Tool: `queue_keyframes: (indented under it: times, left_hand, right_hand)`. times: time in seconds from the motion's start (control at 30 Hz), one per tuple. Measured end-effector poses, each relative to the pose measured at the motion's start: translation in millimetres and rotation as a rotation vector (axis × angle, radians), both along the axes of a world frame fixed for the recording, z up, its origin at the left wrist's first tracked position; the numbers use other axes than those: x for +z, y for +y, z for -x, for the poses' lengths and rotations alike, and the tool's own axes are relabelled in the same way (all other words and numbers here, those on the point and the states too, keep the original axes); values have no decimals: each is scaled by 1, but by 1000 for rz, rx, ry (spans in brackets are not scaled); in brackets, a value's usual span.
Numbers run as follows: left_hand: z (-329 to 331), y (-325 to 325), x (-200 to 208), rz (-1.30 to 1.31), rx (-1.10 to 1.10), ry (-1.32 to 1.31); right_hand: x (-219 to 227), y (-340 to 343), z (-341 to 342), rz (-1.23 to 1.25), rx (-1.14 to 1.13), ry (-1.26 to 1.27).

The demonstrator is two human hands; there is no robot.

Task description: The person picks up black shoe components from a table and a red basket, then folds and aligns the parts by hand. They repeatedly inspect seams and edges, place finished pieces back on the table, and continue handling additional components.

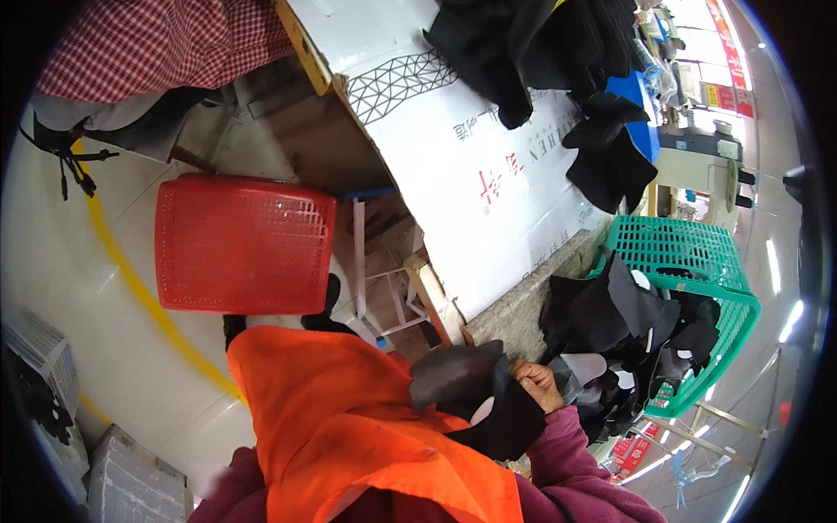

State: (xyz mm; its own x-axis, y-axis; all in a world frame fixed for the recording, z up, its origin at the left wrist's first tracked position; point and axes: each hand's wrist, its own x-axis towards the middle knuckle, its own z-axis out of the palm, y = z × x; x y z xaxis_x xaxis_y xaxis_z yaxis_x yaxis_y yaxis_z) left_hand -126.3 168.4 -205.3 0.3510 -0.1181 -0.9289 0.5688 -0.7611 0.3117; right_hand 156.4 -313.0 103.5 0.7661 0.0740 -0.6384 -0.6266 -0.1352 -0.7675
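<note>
Right of my lap, my right hand [540, 389] is closed on a black fabric piece [513, 429] that hangs down over my orange apron [340, 401]. Against it lies a dark grey, shinier piece [455, 376]; whether my fingers grip that one too is hidden. Part of a white shape shows between the two. Only the maroon sleeve [237, 492] of my left arm appears, at the lower edge; the left hand is out of sight. Close beyond my right hand, many similar black pieces [602, 314] spill from a green plastic basket [741, 318].
A table with a white printed cover [462, 235] stands ahead, stacked with black pieces [540, 44] at its far end. An upturned-looking red crate [244, 244] sits on the floor near my feet. Beyond it is a person in a checked garment [166, 44]. Grey crates [131, 479] stand lower left.
</note>
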Motion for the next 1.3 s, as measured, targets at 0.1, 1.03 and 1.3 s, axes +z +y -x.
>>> queue_keyframes:
  times: [0.1, 1.03, 1.3]
  left_hand:
    - [-22, -4, 9, 31, 50, -52]
    - [-240, -111, 289, 762, -34, -1565]
    - [-192, -164, 379, 1142, -541, -955]
  right_hand:
    - [-2, 1, 1, 15, 7, -76]
    - [71, 59, 113, 204, 523, -1085]
    - [88, 59, 168, 236, 485, -1264]
